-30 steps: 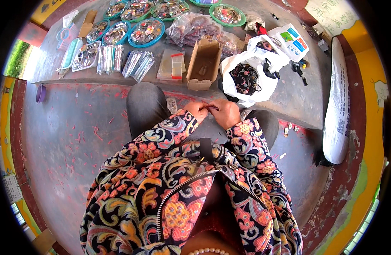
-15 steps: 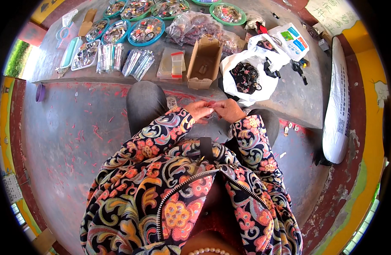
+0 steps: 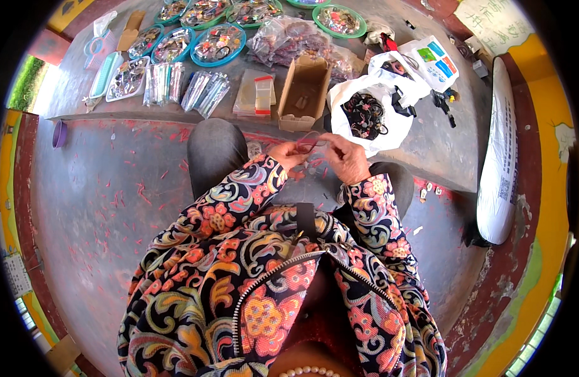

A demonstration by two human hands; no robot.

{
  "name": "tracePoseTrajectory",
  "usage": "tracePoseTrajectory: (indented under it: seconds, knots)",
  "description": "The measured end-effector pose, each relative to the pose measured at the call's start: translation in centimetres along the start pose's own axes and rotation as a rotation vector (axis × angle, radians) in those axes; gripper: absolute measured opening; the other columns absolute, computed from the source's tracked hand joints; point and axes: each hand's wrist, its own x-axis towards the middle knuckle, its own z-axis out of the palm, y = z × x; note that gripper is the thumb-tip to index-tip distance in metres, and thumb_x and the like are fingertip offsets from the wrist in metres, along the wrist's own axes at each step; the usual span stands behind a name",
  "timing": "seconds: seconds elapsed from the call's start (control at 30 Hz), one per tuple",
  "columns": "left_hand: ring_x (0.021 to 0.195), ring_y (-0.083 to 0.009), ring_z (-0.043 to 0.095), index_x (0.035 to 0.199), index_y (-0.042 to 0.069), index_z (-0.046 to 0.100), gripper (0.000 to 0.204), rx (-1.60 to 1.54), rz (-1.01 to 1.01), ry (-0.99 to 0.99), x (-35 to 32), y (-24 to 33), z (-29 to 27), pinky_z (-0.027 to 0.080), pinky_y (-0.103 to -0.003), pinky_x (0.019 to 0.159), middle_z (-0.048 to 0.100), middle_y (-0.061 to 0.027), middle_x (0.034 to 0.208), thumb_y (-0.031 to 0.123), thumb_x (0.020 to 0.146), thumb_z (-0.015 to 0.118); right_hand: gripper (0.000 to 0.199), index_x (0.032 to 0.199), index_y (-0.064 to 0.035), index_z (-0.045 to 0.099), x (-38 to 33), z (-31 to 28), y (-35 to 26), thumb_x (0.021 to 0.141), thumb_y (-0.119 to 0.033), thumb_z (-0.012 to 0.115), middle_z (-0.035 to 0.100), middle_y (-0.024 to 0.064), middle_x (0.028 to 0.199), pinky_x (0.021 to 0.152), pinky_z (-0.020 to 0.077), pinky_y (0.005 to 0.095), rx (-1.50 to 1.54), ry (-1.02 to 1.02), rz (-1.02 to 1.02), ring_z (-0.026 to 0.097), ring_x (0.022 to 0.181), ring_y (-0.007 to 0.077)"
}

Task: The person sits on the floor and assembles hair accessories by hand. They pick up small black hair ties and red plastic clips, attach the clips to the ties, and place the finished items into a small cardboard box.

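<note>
Above my lap, my left hand (image 3: 289, 155) pinches a thin, dark-red hair tie (image 3: 309, 143) that bows up in a loop. The fingers of my right hand (image 3: 347, 159) close on its other side. What lies under the fingertips is too small to make out. Just beyond my right hand, a white plastic bag (image 3: 393, 139) stands with its mouth spread, and a tangle of black hair ties (image 3: 363, 116) fills it. Straight ahead of my hands is an open cardboard box (image 3: 312, 118) with a small pale thing at its bottom.
On the raised concrete ledge (image 3: 453, 144) stand blue and green round trays (image 3: 219, 63) of small accessories. Bundles of wrapped, pen-like sticks (image 3: 205, 94), clear bags (image 3: 246, 97) and filled plastic bags (image 3: 283, 44) lie there too. Red scraps (image 3: 142, 190) litter the floor. A long white package (image 3: 496, 157) leans at right.
My hands have moved apart, the right one turning and rising slightly. A thin loop of the hair tie now shows between them.
</note>
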Motion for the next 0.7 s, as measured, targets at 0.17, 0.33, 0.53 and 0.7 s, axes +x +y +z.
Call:
tracePoseTrajectory:
  seconds: [0.17, 0.33, 0.53, 0.7]
  knots:
    - [0.084, -0.0133, 0.055, 0.106, 0.010, 0.049, 0.027, 0.024, 0.064, -0.052, 0.3, -1.1, 0.2, 0.049, -0.028, 0.068, 0.055, -0.0024, 0.092, 0.009, 0.079, 0.052, 0.022, 0.092, -0.0068, 0.057, 0.0, 0.8, 0.8, 0.071, -0.010, 0.051, 0.058, 0.0141, 0.067, 0.055, 0.0452, 0.0295, 0.015, -0.181, 0.044, 0.059, 0.060, 0.0242]
    - [0.085, -0.0132, 0.055, 0.104, 0.007, 0.049, 0.028, 0.018, 0.056, -0.063, 0.4, -1.5, 0.2, 0.049, -0.028, 0.068, 0.056, -0.0038, 0.094, 0.009, 0.077, 0.055, 0.022, 0.094, -0.0021, 0.056, -0.3, 1.5, 2.2, 0.074, -0.005, 0.047, 0.056, 0.0066, 0.059, 0.048, 0.0405, 0.0232, -0.082, -0.195, -0.035, 0.050, 0.050, 0.0080]
    - [0.082, -0.0120, 0.055, 0.101, 0.003, 0.050, 0.028, 0.137, 0.088, -0.042, 0.3, -1.6, 0.3, 0.049, -0.026, 0.065, 0.056, -0.0038, 0.092, 0.011, 0.076, 0.059, 0.019, 0.091, -0.0031, 0.055, 0.0, 1.2, 1.3, 0.073, -0.006, 0.048, 0.052, 0.0041, 0.051, 0.044, 0.0389, 0.0236, -0.028, -0.258, 0.087, 0.049, 0.045, 0.0085]
    - [0.076, -0.0104, 0.055, 0.099, 0.003, 0.051, 0.026, 0.174, 0.129, -0.046, 0.8, -2.0, 0.3, 0.048, -0.024, 0.060, 0.058, -0.0030, 0.088, 0.011, 0.076, 0.059, 0.022, 0.093, -0.0042, 0.056, -0.1, 0.9, 1.1, 0.073, -0.005, 0.048, 0.051, 0.0016, 0.051, 0.040, 0.0368, 0.0213, 0.009, -0.322, 0.172, 0.048, 0.044, 0.0062]
